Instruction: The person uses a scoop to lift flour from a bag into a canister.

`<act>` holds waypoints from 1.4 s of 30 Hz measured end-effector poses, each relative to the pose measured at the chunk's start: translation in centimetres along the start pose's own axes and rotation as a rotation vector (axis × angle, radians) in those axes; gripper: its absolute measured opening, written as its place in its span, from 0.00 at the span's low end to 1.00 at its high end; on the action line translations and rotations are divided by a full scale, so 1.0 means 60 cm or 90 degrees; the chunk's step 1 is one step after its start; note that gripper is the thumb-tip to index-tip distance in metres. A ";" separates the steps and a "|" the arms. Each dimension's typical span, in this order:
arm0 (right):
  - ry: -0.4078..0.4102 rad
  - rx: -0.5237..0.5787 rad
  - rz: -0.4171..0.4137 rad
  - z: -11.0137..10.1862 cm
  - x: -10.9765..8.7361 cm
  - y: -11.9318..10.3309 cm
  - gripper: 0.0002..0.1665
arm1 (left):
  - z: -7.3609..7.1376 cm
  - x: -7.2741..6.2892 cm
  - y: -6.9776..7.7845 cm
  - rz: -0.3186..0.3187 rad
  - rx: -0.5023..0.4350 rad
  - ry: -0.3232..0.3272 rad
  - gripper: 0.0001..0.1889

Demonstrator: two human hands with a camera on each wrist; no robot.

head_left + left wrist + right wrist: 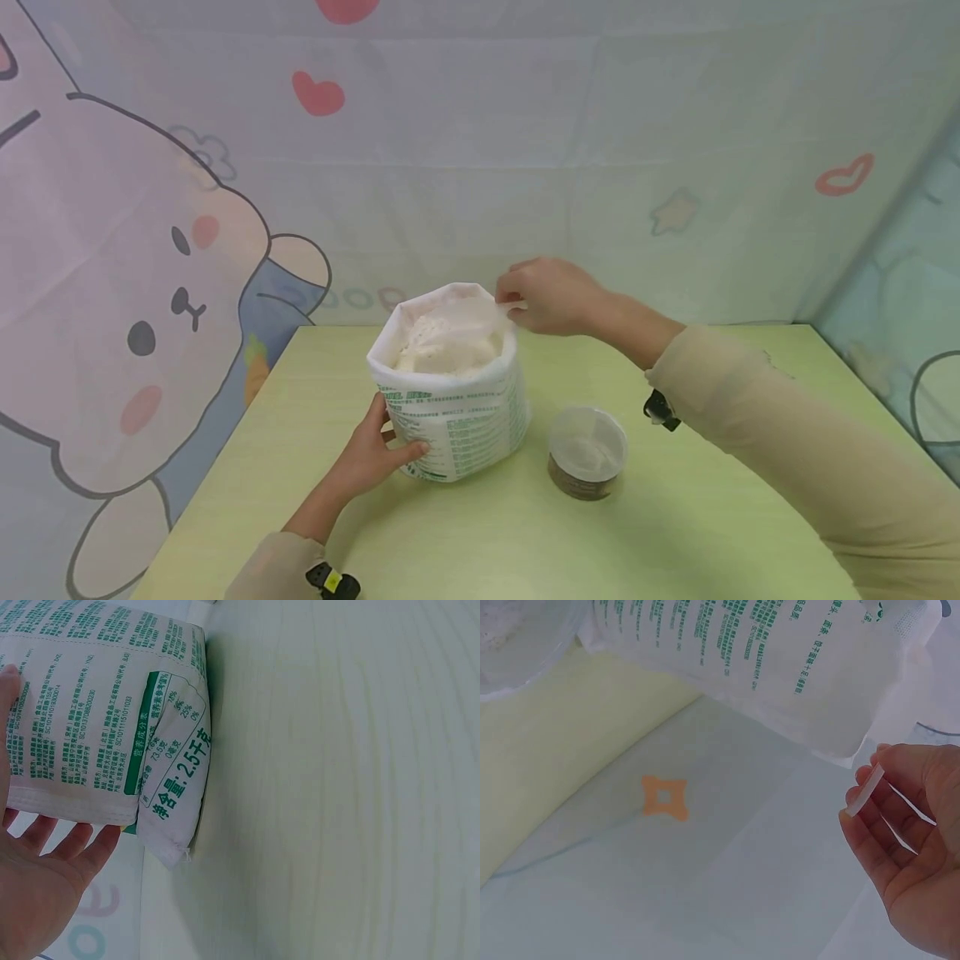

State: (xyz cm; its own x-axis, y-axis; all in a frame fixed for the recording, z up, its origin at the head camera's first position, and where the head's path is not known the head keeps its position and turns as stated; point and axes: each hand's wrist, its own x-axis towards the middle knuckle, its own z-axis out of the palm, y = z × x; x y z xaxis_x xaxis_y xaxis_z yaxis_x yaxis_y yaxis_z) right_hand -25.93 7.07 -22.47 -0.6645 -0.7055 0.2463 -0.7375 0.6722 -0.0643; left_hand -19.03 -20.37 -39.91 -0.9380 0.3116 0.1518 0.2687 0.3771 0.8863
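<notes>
A white flour bag (457, 425) with green print stands on the table, its top rolled outward and pale flour (442, 354) showing inside. My left hand (371, 458) grips its lower left side, thumb on the printed front and fingers around the side. Over the bag's back right rim, my right hand (555, 296) pinches the handle of a translucent plastic scoop (480, 315). The scoop's head overlaps the flour in the head view. Only the handle end (866, 791) shows in the right wrist view, between thumb and fingers.
To the right of the bag stands a round clear plastic tub (588, 450) with a brown lower part. The light green table (712, 517) ends at a printed cloth backdrop (480, 125) behind. Each wrist wears a small black camera.
</notes>
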 end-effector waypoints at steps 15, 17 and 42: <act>0.005 0.013 -0.014 -0.005 -0.009 0.013 0.07 | 0.001 0.012 -0.045 0.021 0.001 0.004 0.44; 0.005 0.011 -0.016 -0.007 -0.010 0.014 0.07 | 0.001 0.014 -0.053 0.020 0.004 0.007 0.44; 0.022 -0.016 -0.011 -0.027 -0.050 0.035 0.08 | 0.002 0.004 -0.003 0.010 -0.004 -0.008 0.43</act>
State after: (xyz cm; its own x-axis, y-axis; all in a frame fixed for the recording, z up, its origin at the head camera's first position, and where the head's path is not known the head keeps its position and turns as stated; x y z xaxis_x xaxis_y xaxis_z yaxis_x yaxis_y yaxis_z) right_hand -25.26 10.97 -21.77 -0.6467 -0.7092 0.2808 -0.7454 0.6657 -0.0351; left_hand -19.30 -20.25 -40.09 -0.9307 0.3288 0.1600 0.2820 0.3667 0.8866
